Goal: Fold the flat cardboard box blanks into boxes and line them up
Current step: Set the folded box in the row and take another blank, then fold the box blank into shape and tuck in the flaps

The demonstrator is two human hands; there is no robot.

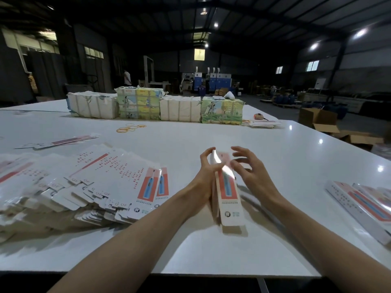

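Left grip (203, 178) holds a glossy white, red-panelled, half-folded box blank (228, 188).

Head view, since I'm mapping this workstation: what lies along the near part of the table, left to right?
Fanned pile of flat white-and-red cardboard box blanks → left hand → partly folded white-and-red cardboard box that it grips → right hand → finished white-and-red boxes lying at the right edge.

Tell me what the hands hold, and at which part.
The left hand grips the half-folded box along its left side; the right hand, fingers spread, grips nothing.
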